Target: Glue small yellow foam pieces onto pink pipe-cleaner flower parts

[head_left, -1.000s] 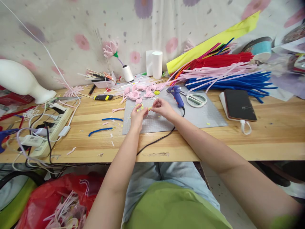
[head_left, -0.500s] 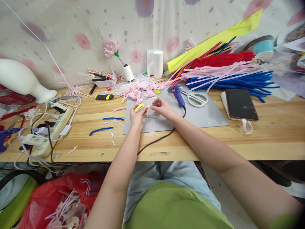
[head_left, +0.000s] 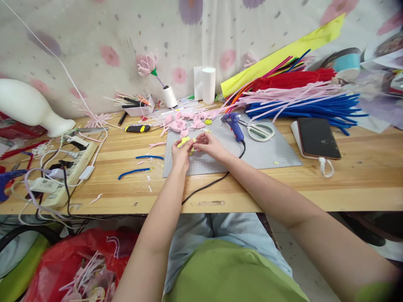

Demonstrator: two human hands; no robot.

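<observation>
Over the left part of the grey cutting mat (head_left: 267, 158), my left hand (head_left: 180, 156) pinches a small yellow piece (head_left: 184, 141), thin and soft-looking. My right hand (head_left: 211, 146) meets it there, thumb and finger closed at the piece's right end beside the left fingertips. The fingers cover most of that end. Just beyond my hands lie pink looped petals (head_left: 178, 125) in a loose group. To the right, a purple hot glue gun (head_left: 233, 126) rests on the mat, next to scissors with pale handles (head_left: 260, 132).
Bundles of blue (head_left: 302, 107), pink and red pipe cleaners lie at the back right. A dark phone-like slab (head_left: 318, 137) sits to the right. A yellow-black cutter (head_left: 137, 128) and a crowded power strip (head_left: 71, 172) are left. The glue gun's black cord (head_left: 206, 185) crosses the table's front.
My right hand has moved slightly left, closing the small gap so its fingertips now meet the yellow piece at my left hand. The left hand has barely moved.
</observation>
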